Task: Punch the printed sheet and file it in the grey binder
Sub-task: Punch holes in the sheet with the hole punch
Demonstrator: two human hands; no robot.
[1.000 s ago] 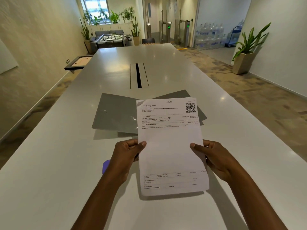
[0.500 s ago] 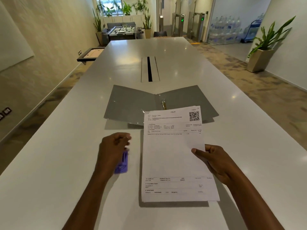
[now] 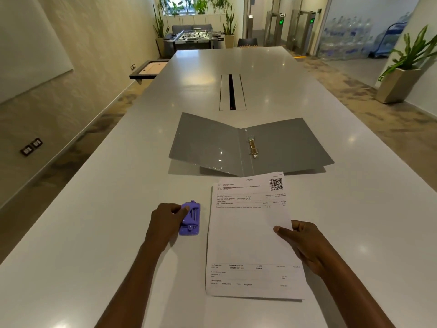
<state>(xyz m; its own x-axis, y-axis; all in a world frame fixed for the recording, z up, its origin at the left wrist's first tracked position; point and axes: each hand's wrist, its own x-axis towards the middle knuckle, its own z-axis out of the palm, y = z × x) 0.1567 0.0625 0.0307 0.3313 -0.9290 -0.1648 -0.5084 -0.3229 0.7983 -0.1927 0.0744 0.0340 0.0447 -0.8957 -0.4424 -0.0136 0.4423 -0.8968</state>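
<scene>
The printed sheet (image 3: 248, 235) lies low over the white table (image 3: 94, 233), its QR code at the far right corner. My right hand (image 3: 305, 242) pinches the sheet's right edge, thumb on top. A small purple hole punch (image 3: 191, 218) rests on the table left of the sheet. My left hand (image 3: 165, 221) grips the punch from its left side, fingertips on its top. Beyond the sheet the grey binder (image 3: 208, 143) lies open and flat, with its brass ring mechanism (image 3: 253, 146) at the spine and nothing on the rings.
A cable slot (image 3: 232, 92) runs down the table's middle beyond the binder. The table's left edge drops to a carpeted floor beside a wall. A potted plant (image 3: 402, 74) stands on the floor at the right.
My left hand let go of the sheet's left edge and moved left onto the purple punch. The sheet came down towards the table, held only by my right hand, uncovering the binder.
</scene>
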